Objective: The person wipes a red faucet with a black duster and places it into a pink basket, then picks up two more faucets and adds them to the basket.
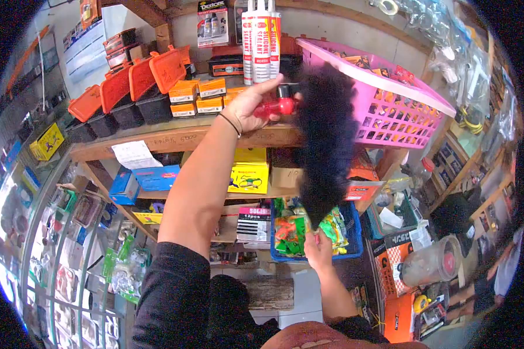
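Observation:
My left hand (pixel 253 107) is raised at the upper shelf, its fingers closed around a small glossy red object with a black part (pixel 278 106). What kind of object it is I cannot make out. Lower down, my right hand (pixel 319 250) grips the handle of a black feather duster (pixel 326 134). The duster stands upright, its fluffy head in front of the shelf edge and beside the red object. Behind my left hand are several silicone sealant tubes (pixel 262 49) and small orange-and-white boxes (pixel 209 96).
A pink basket (pixel 367 119) full of packets stands right on the shelf (pixel 174 139). Open black bins with orange lids (pixel 116 87) line its left. Below are yellow boxes (pixel 250 177) and a blue basket (pixel 355 241) of colourful packets. A glass display case (pixel 58 256) is at left.

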`<state>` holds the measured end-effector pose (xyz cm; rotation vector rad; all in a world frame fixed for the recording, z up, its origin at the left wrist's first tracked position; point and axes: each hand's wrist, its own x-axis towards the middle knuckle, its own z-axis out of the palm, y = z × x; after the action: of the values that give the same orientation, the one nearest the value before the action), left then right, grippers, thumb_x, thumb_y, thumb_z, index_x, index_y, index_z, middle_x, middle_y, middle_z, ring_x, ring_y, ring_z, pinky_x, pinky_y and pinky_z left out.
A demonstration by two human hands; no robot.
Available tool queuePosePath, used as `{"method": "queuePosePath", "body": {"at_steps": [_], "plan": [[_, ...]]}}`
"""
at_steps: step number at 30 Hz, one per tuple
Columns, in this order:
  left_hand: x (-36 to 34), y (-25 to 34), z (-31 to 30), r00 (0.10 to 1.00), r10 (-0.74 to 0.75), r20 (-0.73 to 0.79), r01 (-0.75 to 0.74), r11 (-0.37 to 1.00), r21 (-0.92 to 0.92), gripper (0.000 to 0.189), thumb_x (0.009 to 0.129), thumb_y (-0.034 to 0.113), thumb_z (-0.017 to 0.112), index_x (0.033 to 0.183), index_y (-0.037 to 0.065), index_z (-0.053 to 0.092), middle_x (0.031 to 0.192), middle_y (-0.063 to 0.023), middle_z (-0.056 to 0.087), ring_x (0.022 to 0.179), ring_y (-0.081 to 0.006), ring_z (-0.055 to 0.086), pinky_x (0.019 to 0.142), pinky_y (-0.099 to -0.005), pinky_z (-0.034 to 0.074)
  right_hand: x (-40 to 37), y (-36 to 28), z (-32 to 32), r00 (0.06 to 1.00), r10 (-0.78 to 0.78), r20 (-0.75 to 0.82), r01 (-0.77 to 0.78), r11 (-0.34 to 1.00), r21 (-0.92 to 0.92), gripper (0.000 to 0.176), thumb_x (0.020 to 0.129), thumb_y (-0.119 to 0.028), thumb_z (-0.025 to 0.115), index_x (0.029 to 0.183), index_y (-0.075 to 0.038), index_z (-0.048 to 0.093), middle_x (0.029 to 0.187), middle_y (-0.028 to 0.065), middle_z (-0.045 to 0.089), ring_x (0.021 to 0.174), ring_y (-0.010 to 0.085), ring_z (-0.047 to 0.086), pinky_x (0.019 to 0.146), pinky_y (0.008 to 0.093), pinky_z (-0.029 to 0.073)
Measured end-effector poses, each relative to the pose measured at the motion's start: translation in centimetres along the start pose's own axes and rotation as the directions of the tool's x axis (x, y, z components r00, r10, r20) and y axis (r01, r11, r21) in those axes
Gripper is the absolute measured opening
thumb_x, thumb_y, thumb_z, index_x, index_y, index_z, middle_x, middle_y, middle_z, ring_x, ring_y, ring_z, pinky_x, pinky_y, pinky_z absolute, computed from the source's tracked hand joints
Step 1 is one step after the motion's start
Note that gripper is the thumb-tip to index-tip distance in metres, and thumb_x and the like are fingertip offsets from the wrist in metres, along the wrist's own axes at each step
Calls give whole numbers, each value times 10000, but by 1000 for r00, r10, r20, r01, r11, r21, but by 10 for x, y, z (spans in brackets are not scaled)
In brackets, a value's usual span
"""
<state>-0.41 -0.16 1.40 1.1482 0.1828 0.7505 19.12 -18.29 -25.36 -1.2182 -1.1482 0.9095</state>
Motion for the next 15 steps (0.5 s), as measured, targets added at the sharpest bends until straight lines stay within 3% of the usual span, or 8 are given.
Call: {"method": "queuePosePath", "body": {"at_steps": [3,4,5,7,9,11,14,15], "plan": [[2,-7,13,916,79,-394,-110,992,-56,237,861,210,427,1033,64,499,925,-81,587,847,-174,564,730,-314,475,-4,-10,-3,968,-215,127,247,898,-363,289,761,-256,589,739,15,492,474,77,446,420,103,396,406,276,309],[15,-18,-46,956,255,-147,-167,880,445,258,858,214,434,1062,65,485,959,-92,581,895,-191,549,872,-326,405,-5,-15,-4,957,-228,180,281,880,-382,288,767,-257,580,758,16,492,476,75,451,425,108,405,413,278,317],[11,-15,-33,955,258,-146,-169,879,447,258,858,214,434,1062,65,485,959,-92,581,895,-191,549,872,-326,405,-4,-14,-5,956,-231,181,285,880,-381,288,767,-257,580,758,16,492,476,75,451,425,108,405,413,278,317],[-1,-8,5,933,47,-356,-87,991,-98,280,848,247,475,1068,74,473,975,-88,567,847,-177,564,687,-279,473,-3,-9,-3,990,-124,69,137,960,-246,298,760,-270,586,734,8,483,484,83,467,413,165,424,422,295,336],[2,-1,4,993,-1,-120,3,1000,16,246,811,310,537,912,95,473,964,-99,567,686,-180,556,413,-261,383,-3,-4,1,999,-33,18,34,997,-71,303,757,-275,588,706,3,479,498,86,480,423,189,436,437,307,353],[1,-3,-3,938,41,-344,-30,999,38,273,795,319,559,910,85,476,951,-105,580,682,-178,563,430,-262,400,-6,-12,2,968,-233,91,250,908,-337,292,759,-271,586,700,-4,482,506,83,481,435,163,438,442,305,356],[9,-9,-5,943,265,-200,-187,922,339,247,802,310,553,898,94,483,924,-107,588,679,-182,578,439,-273,414,-4,-22,1,971,-211,115,237,913,-332,307,754,-282,594,666,-12,476,505,83,473,447,160,444,446,313,354],[11,-7,-9,966,-29,-258,-42,963,-266,237,799,305,560,889,97,492,914,-95,594,662,-167,586,452,-275,435,-4,-19,1,979,-179,101,202,921,-333,316,752,-286,598,655,-12,472,504,82,472,448,157,443,444,312,351]]}}
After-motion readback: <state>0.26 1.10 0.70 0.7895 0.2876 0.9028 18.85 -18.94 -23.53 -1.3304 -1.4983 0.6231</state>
